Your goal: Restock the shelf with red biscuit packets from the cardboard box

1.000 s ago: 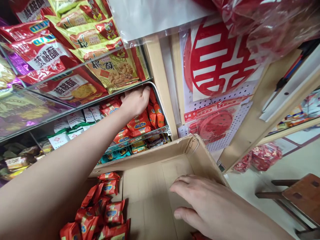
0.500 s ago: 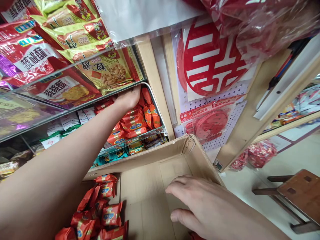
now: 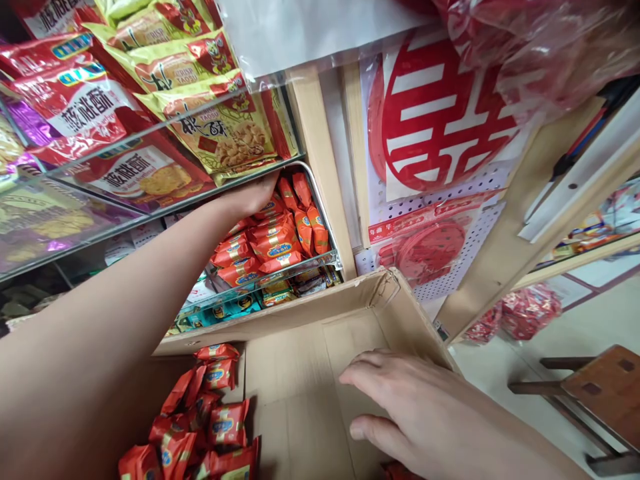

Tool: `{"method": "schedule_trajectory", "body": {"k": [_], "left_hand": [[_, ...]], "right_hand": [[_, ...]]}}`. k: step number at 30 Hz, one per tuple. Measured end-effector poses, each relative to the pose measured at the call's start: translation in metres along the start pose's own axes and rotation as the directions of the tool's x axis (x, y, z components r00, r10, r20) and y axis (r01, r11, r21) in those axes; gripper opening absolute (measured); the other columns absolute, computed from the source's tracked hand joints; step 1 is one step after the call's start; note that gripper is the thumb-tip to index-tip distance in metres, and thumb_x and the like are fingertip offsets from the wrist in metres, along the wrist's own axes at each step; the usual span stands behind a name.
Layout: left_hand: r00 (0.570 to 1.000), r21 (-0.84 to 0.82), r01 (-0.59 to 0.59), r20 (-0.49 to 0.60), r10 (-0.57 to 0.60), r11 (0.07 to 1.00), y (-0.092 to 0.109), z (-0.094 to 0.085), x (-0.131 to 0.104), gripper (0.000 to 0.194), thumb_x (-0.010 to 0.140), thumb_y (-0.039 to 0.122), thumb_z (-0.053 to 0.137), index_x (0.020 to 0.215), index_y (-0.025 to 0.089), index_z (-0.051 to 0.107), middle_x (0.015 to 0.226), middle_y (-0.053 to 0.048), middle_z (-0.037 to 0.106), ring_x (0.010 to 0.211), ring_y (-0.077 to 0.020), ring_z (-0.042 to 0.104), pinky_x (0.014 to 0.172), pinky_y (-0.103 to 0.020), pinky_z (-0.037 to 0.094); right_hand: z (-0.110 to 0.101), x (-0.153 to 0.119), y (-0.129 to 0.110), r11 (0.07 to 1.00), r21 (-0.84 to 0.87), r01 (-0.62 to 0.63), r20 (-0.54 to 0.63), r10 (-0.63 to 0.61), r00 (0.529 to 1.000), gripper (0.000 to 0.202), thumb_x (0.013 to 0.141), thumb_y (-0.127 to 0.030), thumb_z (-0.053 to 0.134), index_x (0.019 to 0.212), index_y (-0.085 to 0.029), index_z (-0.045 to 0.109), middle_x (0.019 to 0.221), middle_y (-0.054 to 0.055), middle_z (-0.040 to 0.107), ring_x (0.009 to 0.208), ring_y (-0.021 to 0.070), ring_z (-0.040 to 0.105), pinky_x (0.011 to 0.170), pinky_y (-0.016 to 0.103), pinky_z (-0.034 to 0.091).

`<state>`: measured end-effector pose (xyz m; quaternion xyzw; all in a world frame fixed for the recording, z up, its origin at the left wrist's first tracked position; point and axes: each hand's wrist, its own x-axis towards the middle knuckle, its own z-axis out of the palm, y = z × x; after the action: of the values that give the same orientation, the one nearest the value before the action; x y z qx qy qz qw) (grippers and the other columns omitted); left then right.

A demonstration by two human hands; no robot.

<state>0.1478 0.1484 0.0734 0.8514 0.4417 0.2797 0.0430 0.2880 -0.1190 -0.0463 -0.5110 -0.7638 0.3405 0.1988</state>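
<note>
My left hand (image 3: 260, 193) reaches deep into a shelf compartment, over stacked red snack packets (image 3: 275, 243). Its fingers are hidden behind the shelf edge above and the packets. Over the cardboard box (image 3: 300, 393) hovers my right hand (image 3: 395, 407), fingers apart and slightly bent, with nothing in it. Loose red packets (image 3: 227, 423) of the same look lie in a heap at the box's left side. One more red packet (image 3: 400, 471) shows partly beneath my right hand at the bottom edge.
Yellow snack bags (image 3: 225, 133) and red snack bags (image 3: 90, 107) fill the shelf above. Teal packets (image 3: 240, 307) sit on the level below. A wooden post (image 3: 327, 167) borders the compartment. To the right hang red paper decorations (image 3: 445, 120); a wooden stool (image 3: 605, 393) stands on the floor.
The view has shifted slightly, so the shelf appears further right. My left forearm has lowered a little, showing more of the stacked packets. My right hand stays over the box.
</note>
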Motion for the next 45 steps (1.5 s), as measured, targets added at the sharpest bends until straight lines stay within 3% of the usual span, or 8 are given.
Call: {"method": "schedule_trajectory", "body": {"k": [25,32,35,37,38,40,42,45], "left_hand": [[0.998,-0.007,-0.053,0.02,0.053,0.999,0.015,0.006,0.002,0.045,0.087,0.051,0.03,0.116,0.025,0.053,0.113,0.0,0.06,0.124,-0.0209,0.033,0.107,-0.038,0.017],[0.99,0.049,-0.139,0.006,0.139,0.989,0.044,-0.019,-0.107,0.046,0.077,0.038,0.055,0.122,0.029,0.049,0.137,-0.005,0.04,0.128,-0.0308,0.028,0.105,-0.049,0.012],[0.86,-0.136,-0.409,0.275,0.43,0.903,0.044,-0.026,-0.181,0.05,0.075,0.021,0.055,0.123,0.036,0.048,0.128,-0.005,0.05,0.12,-0.0265,0.041,0.102,-0.039,0.027],[0.557,-0.325,-0.474,0.609,0.565,0.818,0.036,-0.022,-0.225,0.049,0.078,0.02,0.051,0.124,0.036,0.047,0.116,-0.006,0.06,0.109,-0.0246,0.051,0.098,-0.037,0.034],[0.48,-0.306,-0.426,0.721,0.5,0.851,0.03,-0.018,-0.244,0.047,0.079,0.018,0.049,0.124,0.033,0.047,0.117,-0.007,0.06,0.108,-0.0256,0.052,0.096,-0.039,0.036],[0.483,-0.131,-0.311,0.831,0.275,0.941,0.015,-0.008,-0.278,0.052,0.077,0.018,0.051,0.128,0.026,0.044,0.131,-0.012,0.047,0.116,-0.0326,0.045,0.094,-0.048,0.037],[0.411,-0.044,-0.244,0.9,0.145,0.969,-0.001,0.001,-0.305,0.066,0.069,0.018,0.06,0.131,0.022,0.04,0.137,-0.015,0.038,0.119,-0.0372,0.04,0.094,-0.052,0.034],[0.384,0.015,-0.118,0.923,0.032,0.993,-0.017,0.013,-0.334,0.073,0.066,0.021,0.064,0.134,0.018,0.035,0.128,-0.016,0.048,0.112,-0.0347,0.048,0.093,-0.048,0.038]], "right_hand": [[-0.006,0.002,-0.004,0.999,0.022,-0.041,0.022,0.041,0.999,0.031,0.079,-0.031,0.055,0.11,-0.028,0.055,0.104,0.002,0.061,0.092,0.0213,0.057,0.075,0.032,0.04],[-0.008,0.003,-0.006,0.999,0.001,-0.044,0.011,0.044,0.999,0.033,0.079,-0.03,0.053,0.112,-0.026,0.055,0.108,0.004,0.061,0.095,0.0228,0.057,0.077,0.033,0.042],[-0.007,0.003,-0.006,0.999,-0.001,-0.038,0.019,0.038,0.999,0.033,0.08,-0.032,0.053,0.112,-0.026,0.055,0.109,0.004,0.061,0.098,0.0228,0.056,0.081,0.034,0.041],[-0.006,0.003,-0.005,0.998,-0.026,-0.052,0.031,0.053,0.998,0.033,0.08,-0.033,0.052,0.112,-0.026,0.055,0.107,0.004,0.061,0.097,0.023,0.056,0.081,0.034,0.041],[-0.005,0.003,-0.005,0.997,-0.046,-0.064,0.038,0.065,0.997,0.033,0.08,-0.033,0.052,0.112,-0.026,0.055,0.107,0.004,0.061,0.097,0.0232,0.056,0.08,0.035,0.042],[-0.004,0.004,-0.005,0.991,-0.096,-0.093,0.047,0.098,0.994,0.033,0.08,-0.034,0.051,0.111,-0.026,0.055,0.107,0.004,0.062,0.098,0.0242,0.056,0.08,0.036,0.042],[-0.002,0.004,-0.004,0.981,-0.148,-0.128,0.059,0.138,0.989,0.032,0.08,-0.034,0.05,0.11,-0.025,0.055,0.107,0.005,0.061,0.099,0.0256,0.056,0.08,0.038,0.043],[0.001,0.006,-0.004,0.963,-0.207,-0.17,0.063,0.186,0.981,0.033,0.08,-0.034,0.048,0.111,-0.025,0.055,0.108,0.006,0.061,0.1,0.0266,0.055,0.081,0.04,0.042]]}}
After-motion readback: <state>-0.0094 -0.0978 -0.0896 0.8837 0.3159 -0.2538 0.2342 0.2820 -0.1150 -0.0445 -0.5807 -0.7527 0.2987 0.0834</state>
